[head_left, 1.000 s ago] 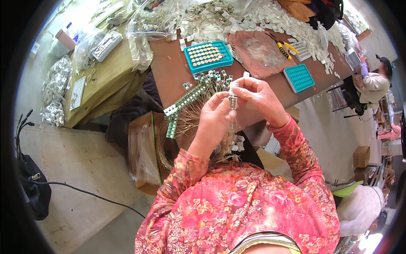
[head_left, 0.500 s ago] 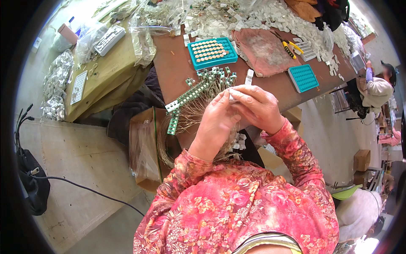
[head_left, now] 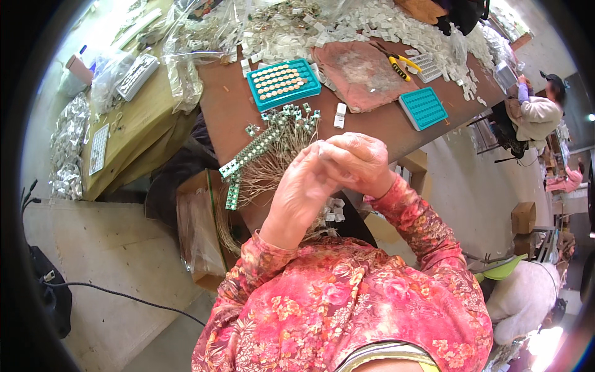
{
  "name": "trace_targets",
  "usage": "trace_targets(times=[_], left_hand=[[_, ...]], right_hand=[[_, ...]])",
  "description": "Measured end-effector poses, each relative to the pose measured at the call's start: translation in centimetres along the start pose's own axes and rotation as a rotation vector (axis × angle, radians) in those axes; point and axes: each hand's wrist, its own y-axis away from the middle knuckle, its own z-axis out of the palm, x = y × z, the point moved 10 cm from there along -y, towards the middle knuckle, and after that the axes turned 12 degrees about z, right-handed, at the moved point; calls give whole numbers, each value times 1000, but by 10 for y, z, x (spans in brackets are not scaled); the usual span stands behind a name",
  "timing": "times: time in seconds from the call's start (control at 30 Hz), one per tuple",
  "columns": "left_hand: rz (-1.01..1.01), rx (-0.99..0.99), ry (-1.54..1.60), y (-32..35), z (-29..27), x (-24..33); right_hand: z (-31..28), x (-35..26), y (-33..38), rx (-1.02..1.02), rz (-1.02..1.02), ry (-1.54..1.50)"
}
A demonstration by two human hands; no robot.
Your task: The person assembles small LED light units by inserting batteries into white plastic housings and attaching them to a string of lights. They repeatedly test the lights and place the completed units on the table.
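My left hand [head_left: 299, 193] and my right hand [head_left: 361, 162] meet above the near edge of the brown table, fingers curled and fingertips pressed together. Whatever they pinch is too small and too covered to name. Beneath and left of them lies a bundle of thin brown wires [head_left: 263, 177] joined to strips of small green circuit boards [head_left: 257, 147]. Just beyond my fingertips a small white plastic case [head_left: 339, 116] rests on the tabletop. Some white pieces [head_left: 334, 211] show below my hands, partly hidden by them.
A teal tray [head_left: 286, 102] holds rows of round, coin-like pieces; another teal tray [head_left: 423, 108] lies right. Between them are a pink cloth [head_left: 356, 71] and yellow-handled pliers [head_left: 401, 67]. White pieces [head_left: 378, 28] pile up behind. At far right sits another person [head_left: 534, 115].
The whole view has shifted, so the table appears farther left. My hands stay together, with the right fingers more curled. A pale bit seen earlier at the fingertips is now hidden.
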Motion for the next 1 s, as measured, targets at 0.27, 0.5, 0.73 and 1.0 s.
trace_targets(times=[0.27,0.5,0.73,1.0], left_hand=[[194,73,-291,-13,-20,32],[184,24,-312,-19,-26,35],[221,55,-409,-15,-24,41],[267,26,-467,-14,-17,46]], right_hand=[[-40,146,51,52,910,4],[-45,210,29,-29,667,351],[1,223,3,-236,421,544],[3,258,18,-98,1062,-317]])
